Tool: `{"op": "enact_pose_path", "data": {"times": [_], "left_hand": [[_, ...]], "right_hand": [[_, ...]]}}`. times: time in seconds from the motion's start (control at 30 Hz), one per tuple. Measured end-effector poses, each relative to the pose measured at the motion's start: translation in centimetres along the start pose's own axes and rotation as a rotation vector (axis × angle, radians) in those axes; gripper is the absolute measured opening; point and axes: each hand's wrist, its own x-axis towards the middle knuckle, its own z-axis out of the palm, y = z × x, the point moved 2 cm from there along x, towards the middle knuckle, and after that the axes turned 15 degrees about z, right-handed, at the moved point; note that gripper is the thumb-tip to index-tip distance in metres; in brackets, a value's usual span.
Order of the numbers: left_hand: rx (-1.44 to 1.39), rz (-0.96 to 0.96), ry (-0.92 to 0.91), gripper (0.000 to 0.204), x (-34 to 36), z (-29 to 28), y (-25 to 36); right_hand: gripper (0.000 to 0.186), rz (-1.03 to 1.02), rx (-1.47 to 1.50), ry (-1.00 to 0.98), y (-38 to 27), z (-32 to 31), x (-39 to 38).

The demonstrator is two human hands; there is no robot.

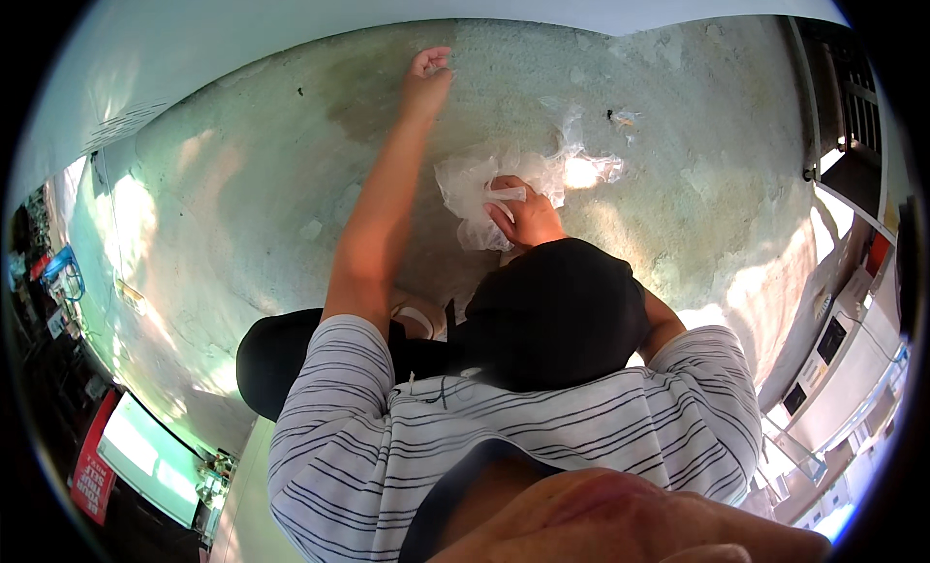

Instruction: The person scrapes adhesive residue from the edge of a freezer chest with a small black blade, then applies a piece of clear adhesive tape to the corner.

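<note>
I am bent low over a rough concrete floor. My left hand reaches far forward on a bare, outstretched arm. Its fingers are bunched together against the floor, and I see nothing between them. My right hand is closer in, shut on a crumpled clear plastic bag that lies spread on the floor. The bag's thin edge trails off to the right into a bright sun patch. My striped shirt and dark trousers fill the lower middle of the view.
A small scrap of litter lies on the floor beyond the bag. A dark damp stain spreads near my left arm. A pale wall runs along the far side. A metal grille and white appliances stand at right, a red sign at lower left.
</note>
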Motion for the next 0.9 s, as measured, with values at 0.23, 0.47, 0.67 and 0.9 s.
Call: {"op": "enact_pose_path", "data": {"times": [0.23,0.47,0.67,0.9], "left_hand": [[-0.061,-0.121,-0.689,0.032,-2.7,2.3,9.5],[-0.233,-0.069,-0.341,0.045,-2.8,1.7,5.7],[-0.282,-0.156,-0.177,0.064,-2.7,0.6,3.2],[-0.428,-0.164,-0.031,0.027,-3.0,1.6,4.6]], "right_hand": [[0.032,0.346,0.532,0.347,0.5,-5.4,5.0],[0.052,0.334,0.373,0.557,5.1,-9.4,7.0],[0.101,0.406,-0.256,0.381,9.5,-8.4,6.5],[0.068,0.373,-0.435,0.513,11.1,-6.9,7.4]]}}
